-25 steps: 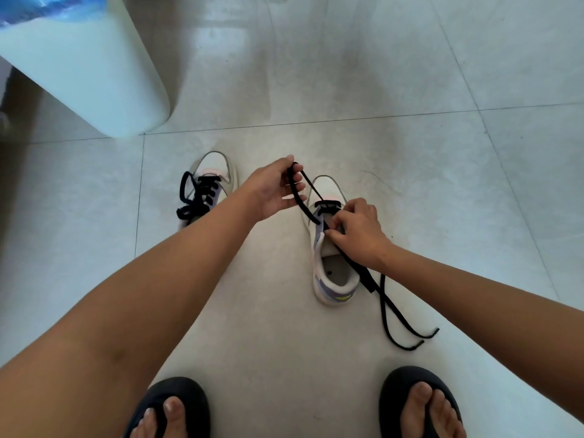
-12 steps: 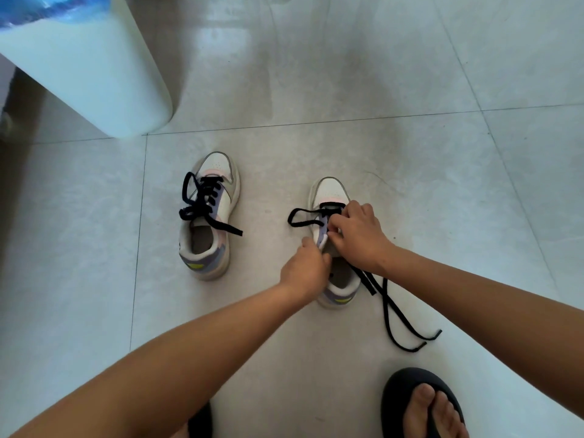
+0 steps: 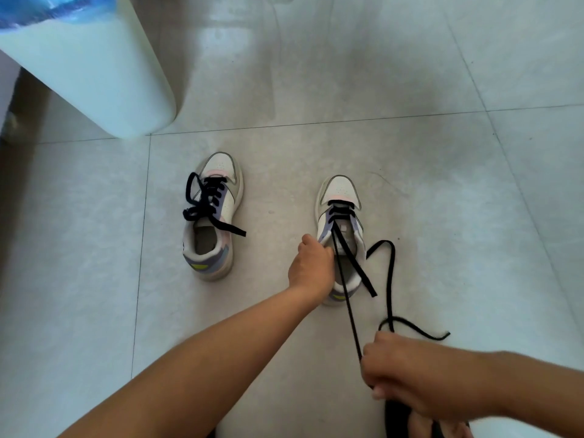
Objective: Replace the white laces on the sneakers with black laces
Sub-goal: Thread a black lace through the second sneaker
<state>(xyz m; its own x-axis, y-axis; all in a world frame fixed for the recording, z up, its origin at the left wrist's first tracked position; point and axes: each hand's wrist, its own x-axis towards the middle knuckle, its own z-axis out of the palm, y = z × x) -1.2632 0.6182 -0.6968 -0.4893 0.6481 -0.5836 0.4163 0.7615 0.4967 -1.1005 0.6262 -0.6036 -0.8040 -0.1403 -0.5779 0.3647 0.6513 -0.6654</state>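
Note:
Two white sneakers with lilac trim stand on the tiled floor. The left sneaker [image 3: 215,216] is fully laced with a black lace, its ends lying loose. The right sneaker [image 3: 339,203] has a black lace [image 3: 346,289] through its lowest eyelets only. My left hand [image 3: 311,267] grips the right sneaker's left side by the collar. My right hand [image 3: 401,380] holds the black lace, stretched taut from the eyelets toward me. The lace's other end [image 3: 363,273] lies over the shoe's opening, and a loop [image 3: 392,279] curls on the floor to the right.
A pale cylindrical bin [image 3: 91,64] with a blue liner stands at the upper left. My foot in a black sandal [image 3: 420,422] shows at the bottom edge under my right hand. Grey floor tiles [image 3: 474,200] surround the shoes.
My right hand has pulled back from the eyelets toward me, drawing the lace taut. My left hand stays at the sneaker's side. The lace end lying left of the shoe is now drawn through.

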